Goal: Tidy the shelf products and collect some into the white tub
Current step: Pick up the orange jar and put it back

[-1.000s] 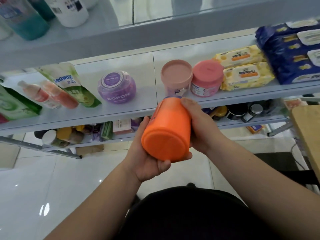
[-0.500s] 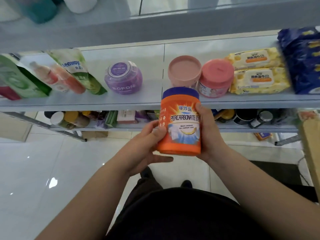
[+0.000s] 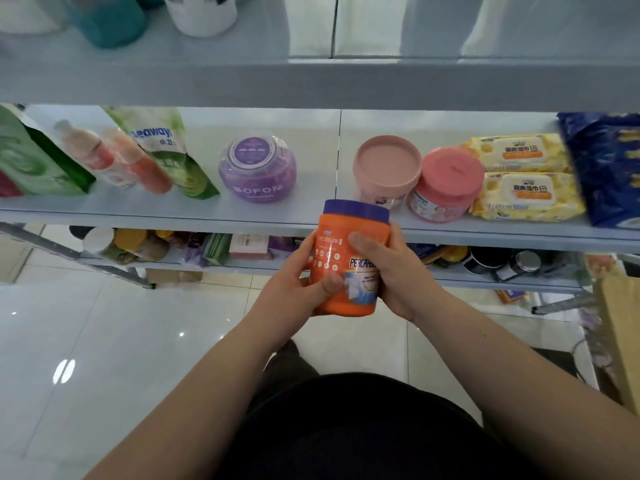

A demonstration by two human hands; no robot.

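Observation:
An orange percarbonate jar (image 3: 341,258) with a purple lid stands upright in both my hands, just in front of the middle shelf (image 3: 207,211). My left hand (image 3: 294,285) grips its lower left side, thumb across the label. My right hand (image 3: 391,268) wraps the right side, thumb on the front. Behind it on the shelf sit a pale pink tub (image 3: 386,169) and a pink-lidded jar (image 3: 446,185). No white tub is in view.
On the same shelf stand a purple BOFON jar (image 3: 258,168), green refill pouches (image 3: 162,147), orange bottles (image 3: 138,161), yellow wipe packs (image 3: 526,195) and a blue pack (image 3: 606,168). A lower shelf (image 3: 242,263) holds small items. A brown board (image 3: 623,327) stands at the right.
The jar went from tipped with its base toward me to upright, then turned so its label faces more to the right. My left hand closed round its lower side.

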